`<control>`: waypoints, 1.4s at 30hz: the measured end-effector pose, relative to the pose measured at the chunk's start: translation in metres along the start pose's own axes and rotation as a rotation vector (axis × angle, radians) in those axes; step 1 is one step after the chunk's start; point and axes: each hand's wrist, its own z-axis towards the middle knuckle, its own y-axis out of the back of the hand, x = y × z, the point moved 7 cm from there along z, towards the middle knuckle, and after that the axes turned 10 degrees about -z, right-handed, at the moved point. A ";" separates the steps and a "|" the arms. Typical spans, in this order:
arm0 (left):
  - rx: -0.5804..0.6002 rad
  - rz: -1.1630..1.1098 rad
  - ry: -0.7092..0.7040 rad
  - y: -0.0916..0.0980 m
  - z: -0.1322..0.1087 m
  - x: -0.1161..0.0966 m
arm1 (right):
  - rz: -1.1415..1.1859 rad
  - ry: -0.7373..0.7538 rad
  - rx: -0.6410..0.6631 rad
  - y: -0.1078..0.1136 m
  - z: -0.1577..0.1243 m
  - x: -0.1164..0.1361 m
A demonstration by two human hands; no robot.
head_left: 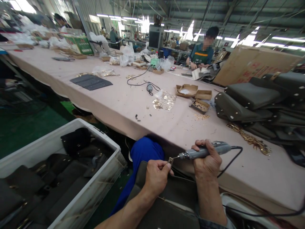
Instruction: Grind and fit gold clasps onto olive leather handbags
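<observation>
My right hand (207,160) is wrapped round a grey electric screwdriver (197,153), its bit pointing left. Between the thumb and fingers of my left hand (157,176) is a small gold metal plate (171,160). The bit tip is at or very near the plate; whether it touches I cannot tell. Below both hands a dark olive bag (181,192) lies across my lap, partly covered by my forearms. A black cord (234,163) runs from the screwdriver's rear end.
At left stands a white crate (105,136) of dark bags. The pink-covered table (124,105) bears small cardboard boxes (201,106), a plastic bag of gold fittings (164,100), a gold hardware pile (250,138) and stacked dark bags (257,101). A co-worker (202,52) is across the table.
</observation>
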 end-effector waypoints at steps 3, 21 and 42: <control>-0.004 -0.006 0.011 0.000 0.000 0.000 | -0.003 0.007 0.002 0.000 0.000 -0.001; -0.031 0.027 0.001 0.001 -0.004 -0.005 | -0.028 -0.002 0.037 -0.003 -0.006 -0.002; -0.102 0.014 -0.013 0.002 -0.011 -0.014 | -0.069 0.054 0.101 -0.022 -0.022 0.015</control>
